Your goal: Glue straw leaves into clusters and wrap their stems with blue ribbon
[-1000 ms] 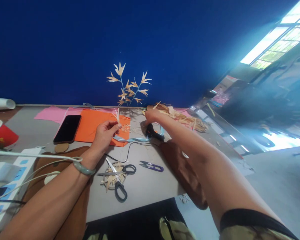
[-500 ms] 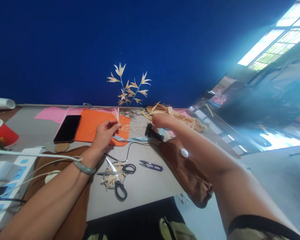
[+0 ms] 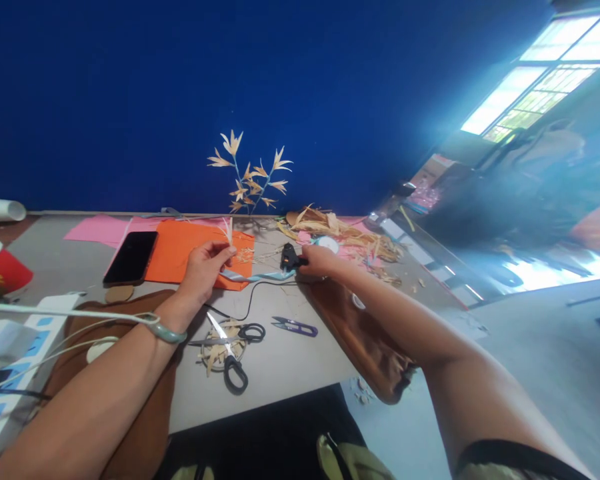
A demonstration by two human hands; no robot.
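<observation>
My left hand [image 3: 206, 265] is closed in a pinch on a small pale straw leaf [image 3: 228, 231], held over the orange paper [image 3: 180, 248]. My right hand [image 3: 318, 261] is wrapped round a black glue gun [image 3: 289, 257], whose black cord [image 3: 250, 300] runs across the table. A light-blue ribbon [image 3: 253, 276] lies between the two hands. Behind them a straw-leaf branch [image 3: 247, 175] stands against the blue wall. A heap of straw strips [image 3: 353, 235] lies to the right of the glue gun.
Black scissors [image 3: 230, 353] lie on a round woven coaster, purple thread snips [image 3: 294, 326] beside them. A dark phone [image 3: 131, 257] rests on the paper. A red cup [image 3: 0, 268] and a white power strip [image 3: 15, 347] are at left. Brown bags [image 3: 370, 343] lie at the table edge.
My right hand came back from the straw heap and closed on the black glue gun. The left hand kept still with its leaf. The view shifted slightly left.
</observation>
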